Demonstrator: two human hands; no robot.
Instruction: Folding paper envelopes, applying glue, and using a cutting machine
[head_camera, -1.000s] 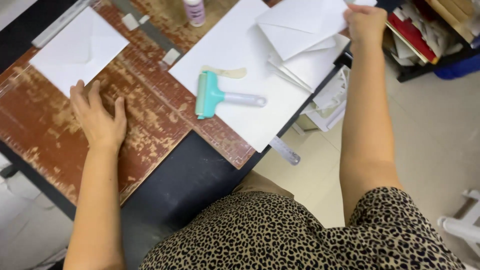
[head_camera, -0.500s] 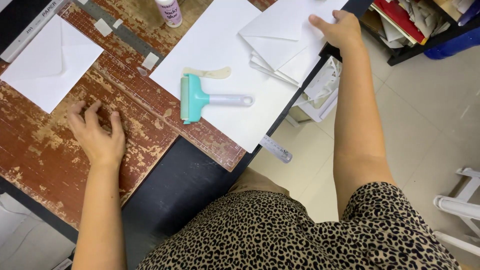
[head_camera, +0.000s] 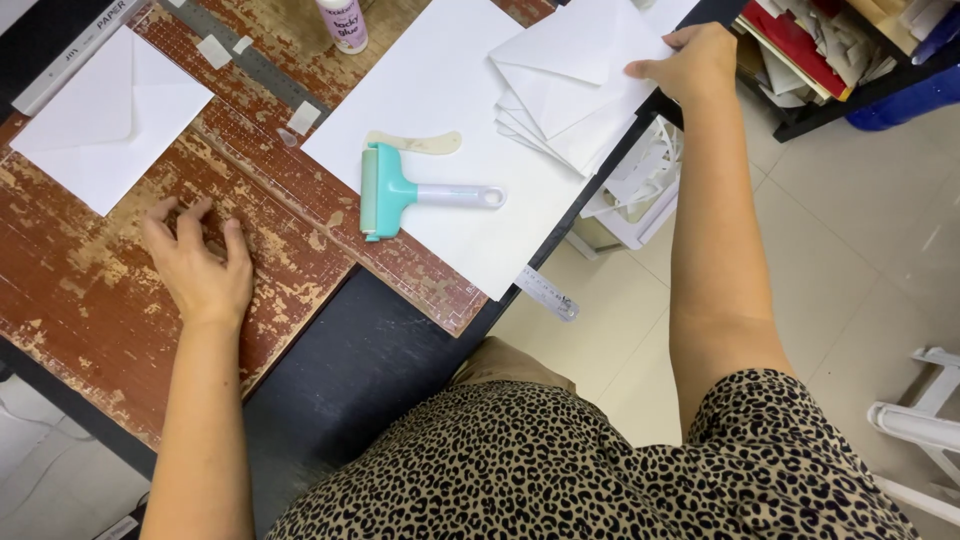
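My left hand (head_camera: 200, 268) lies flat, fingers spread, on a worn red-brown cutting mat (head_camera: 90, 290), holding nothing. A single white envelope (head_camera: 108, 115) lies just beyond it at the far left. My right hand (head_camera: 690, 62) grips the right edge of the top white envelope (head_camera: 575, 65) of a small stack of envelopes (head_camera: 545, 135) at the desk's right edge. Between the hands, a teal roller with a white handle (head_camera: 400, 190) and a cream bone folder (head_camera: 415, 142) lie on a large white sheet (head_camera: 440, 110).
A glue bottle (head_camera: 343, 22) stands at the far edge. A metal ruler (head_camera: 255, 65) crosses the mat, and another ruler (head_camera: 547, 293) sticks out over the black desk (head_camera: 340, 370) edge. White racks (head_camera: 635, 195) and cluttered shelves (head_camera: 820, 50) stand on the tiled floor to the right.
My right hand has drawn the top envelope back toward me along the desk's right edge. My left hand has stayed flat on the mat. The view has shifted slightly.
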